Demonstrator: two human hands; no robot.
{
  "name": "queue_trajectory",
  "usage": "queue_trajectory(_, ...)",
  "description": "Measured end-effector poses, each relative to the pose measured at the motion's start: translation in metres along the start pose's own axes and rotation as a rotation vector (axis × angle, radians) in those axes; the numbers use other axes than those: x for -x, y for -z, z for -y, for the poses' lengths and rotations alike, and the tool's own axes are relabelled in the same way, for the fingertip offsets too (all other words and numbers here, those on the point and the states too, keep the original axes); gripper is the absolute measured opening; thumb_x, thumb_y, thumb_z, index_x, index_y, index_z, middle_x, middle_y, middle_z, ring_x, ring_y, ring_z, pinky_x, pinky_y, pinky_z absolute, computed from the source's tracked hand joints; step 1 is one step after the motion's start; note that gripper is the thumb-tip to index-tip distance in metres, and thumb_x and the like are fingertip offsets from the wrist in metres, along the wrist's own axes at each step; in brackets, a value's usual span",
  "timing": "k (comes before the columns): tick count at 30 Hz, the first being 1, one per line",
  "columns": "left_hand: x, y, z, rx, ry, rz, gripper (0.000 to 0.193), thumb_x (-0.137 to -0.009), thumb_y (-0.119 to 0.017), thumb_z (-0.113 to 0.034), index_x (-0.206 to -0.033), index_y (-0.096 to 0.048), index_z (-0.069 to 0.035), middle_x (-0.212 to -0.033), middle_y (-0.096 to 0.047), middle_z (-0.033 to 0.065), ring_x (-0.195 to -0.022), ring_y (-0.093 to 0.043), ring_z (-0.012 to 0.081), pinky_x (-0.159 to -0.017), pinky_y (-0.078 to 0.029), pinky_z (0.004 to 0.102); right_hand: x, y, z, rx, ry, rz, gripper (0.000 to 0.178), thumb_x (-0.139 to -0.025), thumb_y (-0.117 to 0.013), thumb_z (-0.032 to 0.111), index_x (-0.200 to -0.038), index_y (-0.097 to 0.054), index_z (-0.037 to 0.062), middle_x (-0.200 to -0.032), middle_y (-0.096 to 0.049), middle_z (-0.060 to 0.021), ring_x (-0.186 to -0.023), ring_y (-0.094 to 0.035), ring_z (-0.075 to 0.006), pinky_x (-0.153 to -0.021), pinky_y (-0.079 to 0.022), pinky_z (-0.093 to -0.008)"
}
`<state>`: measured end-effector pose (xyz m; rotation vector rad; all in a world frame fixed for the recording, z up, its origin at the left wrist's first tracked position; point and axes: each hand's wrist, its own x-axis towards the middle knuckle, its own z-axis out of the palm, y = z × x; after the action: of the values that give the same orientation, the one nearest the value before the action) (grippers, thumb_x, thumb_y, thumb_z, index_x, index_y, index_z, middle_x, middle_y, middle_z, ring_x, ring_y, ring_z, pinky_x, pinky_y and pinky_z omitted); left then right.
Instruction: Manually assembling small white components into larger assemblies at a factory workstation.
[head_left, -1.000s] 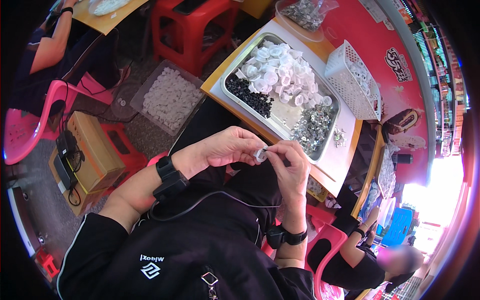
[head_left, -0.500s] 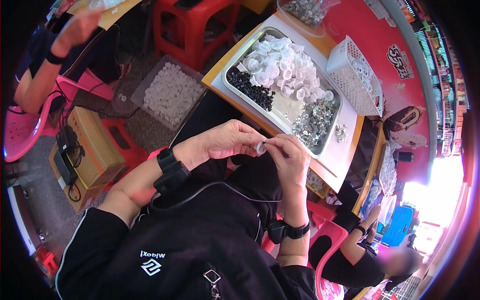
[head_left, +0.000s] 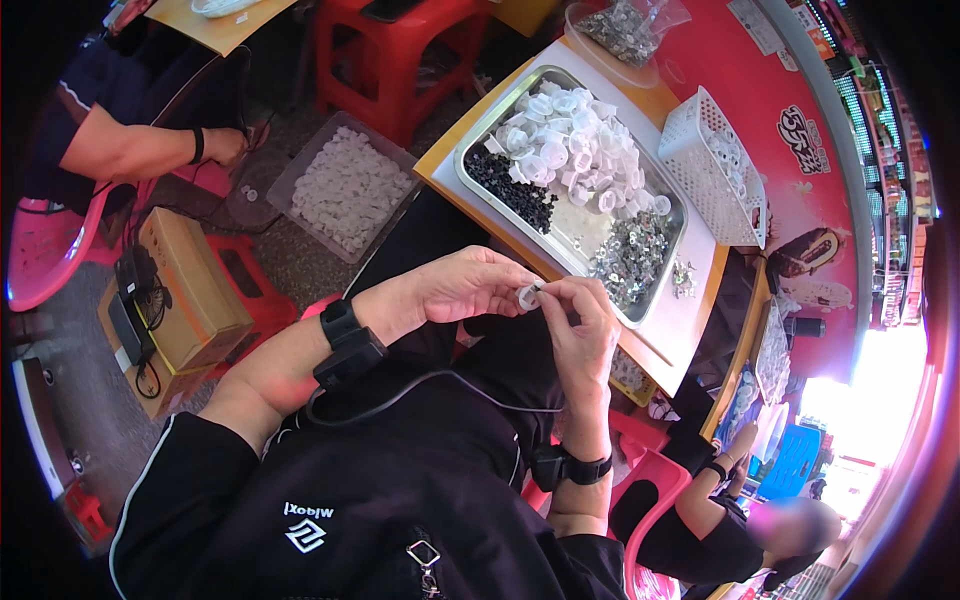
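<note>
Between my two hands, just off the near edge of the table, is a small white translucent plastic cap (head_left: 529,296). My left hand (head_left: 475,285) pinches it between thumb and fingers. Thumb and forefinger of my right hand (head_left: 580,312) press together at the cap's right side; whether a smaller piece sits in them is hidden. Beyond the hands lies a metal tray (head_left: 575,238) with a heap of white translucent caps (head_left: 575,140), a pile of small black parts (head_left: 508,190) and a pile of small clear and metallic pieces (head_left: 632,255).
Right of the tray stands a white perforated basket (head_left: 712,165); a bag of small parts (head_left: 625,35) lies behind. A bin of white pieces (head_left: 345,190), a cardboard box (head_left: 185,300) and a red stool (head_left: 395,60) are to the left. Co-workers sit left (head_left: 130,145) and right (head_left: 700,520).
The cap between my hands has turned so its round opening shows more. My hands have barely shifted. The co-worker at left has lowered an arm toward the floor.
</note>
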<state>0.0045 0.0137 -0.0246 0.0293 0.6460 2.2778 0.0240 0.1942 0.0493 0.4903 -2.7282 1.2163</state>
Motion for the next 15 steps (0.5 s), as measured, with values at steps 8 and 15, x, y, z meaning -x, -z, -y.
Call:
queue_trajectory(8,-0.0047,0.0053,0.0033,0.051,0.024,-0.071,0.022,-0.092,-0.062,-0.016,-0.105,-0.066,0.001,-0.092,-0.067,0.0051,-0.080,-0.064,0.0115,-0.076,-0.054,0.0245,-0.0001,0.0031,-0.0053,-0.089,-0.044,-0.003,0.011,-0.078,-0.072,-0.002,-0.087,-0.067,-0.0001,-0.086,-0.063,-0.0068,-0.071,-0.058,-0.0138,-0.066,-0.047,-0.0249)
queue_trajectory(15,-0.0022,0.0028,0.0029,0.037,0.030,-0.003,0.023,-0.092,-0.063,-0.016,-0.108,-0.064,0.000,-0.094,-0.066,0.0055,-0.082,-0.064,0.0117,-0.076,-0.055,0.0242,-0.0022,0.0035,-0.0027,-0.164,-0.102,0.020,0.010,-0.078,-0.073,-0.001,-0.087,-0.068,0.0001,-0.085,-0.063,-0.0055,-0.068,-0.055,-0.0110,-0.064,-0.046,-0.0238)
